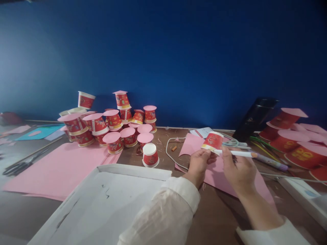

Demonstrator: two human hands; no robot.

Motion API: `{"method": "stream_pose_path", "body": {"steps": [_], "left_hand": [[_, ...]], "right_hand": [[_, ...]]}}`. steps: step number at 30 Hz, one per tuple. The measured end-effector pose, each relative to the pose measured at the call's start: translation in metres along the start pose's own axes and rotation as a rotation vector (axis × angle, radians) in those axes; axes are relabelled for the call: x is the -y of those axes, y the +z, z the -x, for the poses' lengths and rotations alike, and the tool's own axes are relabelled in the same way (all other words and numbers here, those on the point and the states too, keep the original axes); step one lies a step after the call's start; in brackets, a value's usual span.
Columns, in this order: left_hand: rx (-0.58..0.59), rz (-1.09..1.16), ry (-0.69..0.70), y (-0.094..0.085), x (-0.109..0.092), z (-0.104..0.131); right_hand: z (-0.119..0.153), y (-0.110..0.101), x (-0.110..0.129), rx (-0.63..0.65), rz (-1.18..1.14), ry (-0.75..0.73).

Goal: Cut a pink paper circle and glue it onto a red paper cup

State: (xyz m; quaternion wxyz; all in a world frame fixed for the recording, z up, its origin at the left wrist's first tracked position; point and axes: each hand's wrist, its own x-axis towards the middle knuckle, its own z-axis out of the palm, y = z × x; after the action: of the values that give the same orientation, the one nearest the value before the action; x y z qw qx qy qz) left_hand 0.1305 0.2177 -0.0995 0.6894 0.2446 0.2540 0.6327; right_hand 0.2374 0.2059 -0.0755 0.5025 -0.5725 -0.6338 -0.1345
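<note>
My left hand pinches the lower edge of a red paper cup with a white and yellow band, held tilted above pink paper. In my right hand is a slim white pen with an orange-brown end. Its other end points left, close to the cup's lower edge; I cannot tell whether it touches. Beneath both hands lies a pink paper sheet. A single red and white paper cup stands upside down on the table, left of my left hand.
Several red cups topped with pink paper discs stand stacked at left; more red cups are at far right. A black bottle leans near the blue wall. Pink sheets, scissors, a white box lid and a cable lie around.
</note>
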Motion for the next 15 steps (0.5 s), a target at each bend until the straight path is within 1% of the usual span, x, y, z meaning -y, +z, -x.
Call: {"method": "stream_pose_path", "body": {"steps": [4, 9, 15], "left_hand": [[-0.001, 0.002, -0.003, -0.0002, 0.0003, 0.0002], [0.009, 0.008, 0.009, -0.0007, 0.0009, 0.0], [0.0, 0.0, 0.001, -0.0001, 0.0003, 0.0004]], "right_hand": [[0.0002, 0.0001, -0.0007, 0.016, -0.011, -0.012], [-0.0003, 0.0005, -0.0003, -0.019, -0.002, -0.038], [-0.0009, -0.0007, -0.0001, 0.012, -0.009, -0.011]]}}
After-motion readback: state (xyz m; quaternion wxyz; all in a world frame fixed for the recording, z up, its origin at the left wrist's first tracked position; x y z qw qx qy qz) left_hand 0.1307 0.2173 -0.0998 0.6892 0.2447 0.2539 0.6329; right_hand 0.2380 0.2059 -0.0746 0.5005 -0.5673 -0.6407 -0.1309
